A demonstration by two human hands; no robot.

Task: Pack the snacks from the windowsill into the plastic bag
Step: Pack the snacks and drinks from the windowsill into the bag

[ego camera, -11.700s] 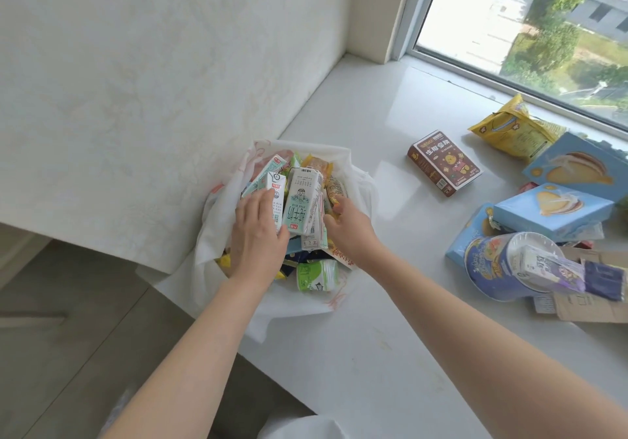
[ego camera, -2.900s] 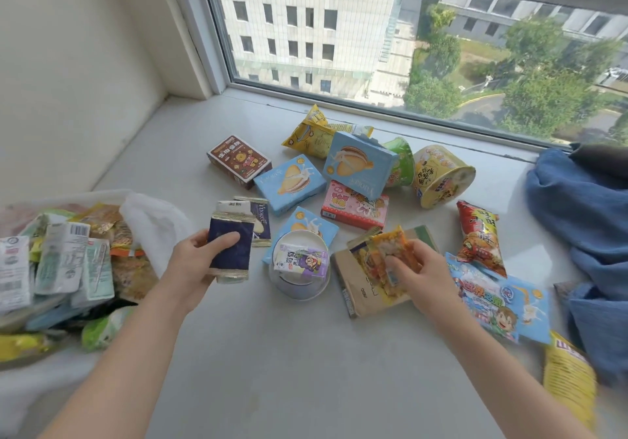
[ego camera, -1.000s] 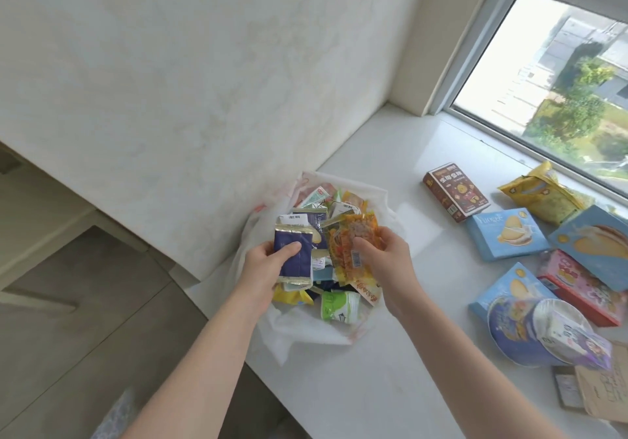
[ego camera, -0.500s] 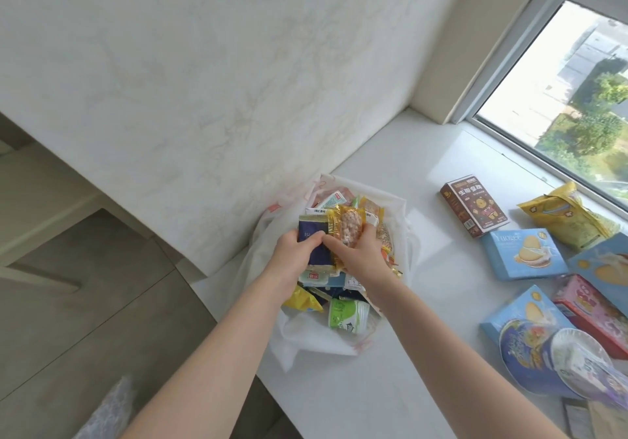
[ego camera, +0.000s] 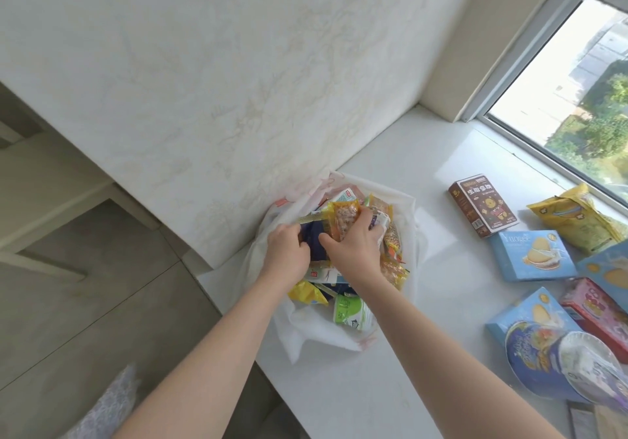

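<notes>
So the sill (ego camera: 390,387) is stretching out under both arms, and the white bag (ego camera: 306,336) is sitting at its corner right against the wall (ego camera: 238,82), mouth gaping open and already stuffed with snacks. Off to the right of the hands, well apart from them, the unpacked stuff is still lying on the sill: a blue tub (ego camera: 540,360) tipped on its side nearest the right forearm, blue boxes (ego camera: 531,255) beyond it, a yellow pouch (ego camera: 574,218) up by the window (ego camera: 577,82), a brown box (ego camera: 482,205) closest to the bag, and a pink box (ego camera: 598,309) getting half cut off at the frame edge. Both hands are reaching into the bag's mouth, touching each other. The left hand (ego camera: 287,251) is curling its fingers round a navy packet (ego camera: 314,240), pressing it down on the pile. The right hand (ego camera: 356,246) is pinching an orange packet (ego camera: 343,216) that's sticking up just past its fingertips, thumb lying across the navy one. Just under the wrists a green-and-white carton (ego camera: 351,313) is poking out of the bag's near edge, with a yellow wrapper (ego camera: 306,294) beside it, below the left wrist.
</notes>
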